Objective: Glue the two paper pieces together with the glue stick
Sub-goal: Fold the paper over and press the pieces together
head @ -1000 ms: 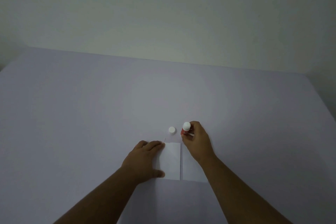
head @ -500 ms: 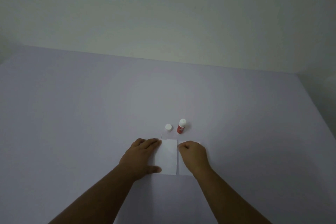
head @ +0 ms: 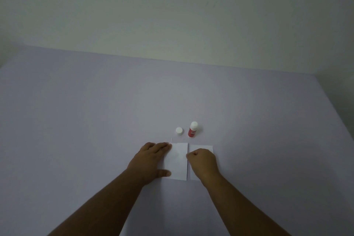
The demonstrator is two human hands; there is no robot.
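**Two hands on two papers, glue stick standing apart**

The wide, pale lilac table [head: 95, 120] fills the lower part of the view, with a plain off-white wall [head: 172, 15] behind it.

At the left of the working area, the left hand [head: 151, 159] lies flat and spread, palm down, gripping nothing; its fingers [head: 162, 145] press on the left edge of the left white rectangular paper piece [head: 179, 161], and the thumb reaches onto the paper's lower left part. This sheet lies flat on the table.

Just beyond its far edge stands the small round white cap [head: 179, 131], resting on the table and separate from its tube.

To the right of the cap, near it but not touching, stands the red glue stick [head: 192, 130], upright, with its white tip exposed. No hand touches it.

Nearer the person, a narrow strip of table separates the left sheet from the right white rectangular paper piece [head: 201, 148], which also lies flat. The right hand [head: 203, 161] rests on top of it, curled into a loose fist, knuckles up. Whether the curled fingers pinch the paper's edge cannot be told.
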